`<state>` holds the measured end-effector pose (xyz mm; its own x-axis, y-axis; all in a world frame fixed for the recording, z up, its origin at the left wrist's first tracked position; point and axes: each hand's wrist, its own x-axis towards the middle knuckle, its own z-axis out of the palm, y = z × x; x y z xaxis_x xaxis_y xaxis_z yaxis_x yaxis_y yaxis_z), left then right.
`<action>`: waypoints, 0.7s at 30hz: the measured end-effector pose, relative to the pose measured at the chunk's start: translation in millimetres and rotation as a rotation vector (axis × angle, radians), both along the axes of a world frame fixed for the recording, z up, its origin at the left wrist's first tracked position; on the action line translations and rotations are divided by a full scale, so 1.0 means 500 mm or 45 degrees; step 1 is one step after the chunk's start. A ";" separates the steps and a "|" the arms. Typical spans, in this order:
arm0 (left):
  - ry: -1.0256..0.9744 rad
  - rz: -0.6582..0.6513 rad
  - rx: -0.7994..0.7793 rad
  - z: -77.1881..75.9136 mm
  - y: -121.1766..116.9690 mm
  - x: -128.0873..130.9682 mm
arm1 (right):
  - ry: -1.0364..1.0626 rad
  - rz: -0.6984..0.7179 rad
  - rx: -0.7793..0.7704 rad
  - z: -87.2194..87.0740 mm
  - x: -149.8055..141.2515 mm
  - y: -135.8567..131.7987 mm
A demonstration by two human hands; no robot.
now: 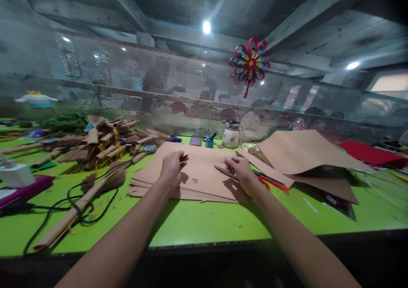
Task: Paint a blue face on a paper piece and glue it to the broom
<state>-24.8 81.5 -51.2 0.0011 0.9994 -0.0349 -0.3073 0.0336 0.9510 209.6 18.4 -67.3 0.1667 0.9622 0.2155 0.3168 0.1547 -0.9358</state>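
Note:
My left hand [172, 167] hovers over the left part of a stack of brown kraft paper sheets [200, 152]. Its fingers are loosely bent and apart, with nothing seen in them. Above the stack's right side, my right hand [240, 169] has its thumb and fingertips drawn together. A pair of scissors [223, 171] runs beneath that palm, blades pointing left and red handles showing past the wrist; the grip on it is partly hidden. Small paper scraps [195, 180] lie on the top sheet. Beside the right wrist rests another dark tool with a red-orange handle [282, 188].
Rolled brown paper pieces with yellow strings [108, 145] are heaped at left, near a black cable [68, 203]. Large bent kraft sheets [296, 152] lie at right. A lidded jug [231, 135] and blue pot [209, 142] stand behind the stack on the green table [204, 224].

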 end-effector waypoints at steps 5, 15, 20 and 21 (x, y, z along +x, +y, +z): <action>-0.053 0.122 -0.022 0.005 0.012 -0.003 | -0.347 -0.029 -0.117 0.040 0.096 0.008; 0.015 -0.024 0.024 0.000 -0.002 0.013 | -1.206 0.060 -0.267 0.020 0.185 -0.152; 0.134 -0.092 -0.002 -0.014 0.005 0.012 | -1.383 0.077 -0.165 -0.002 0.160 -0.148; 0.162 -0.108 -0.023 -0.017 0.007 0.012 | -1.409 0.083 -0.145 -0.003 0.157 -0.143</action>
<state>-19.0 85.0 -59.7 0.0796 0.9951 -0.0584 -0.1798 0.0719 0.9811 288.0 -53.1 -68.6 -0.1144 0.9857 0.1236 0.9794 0.1328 -0.1519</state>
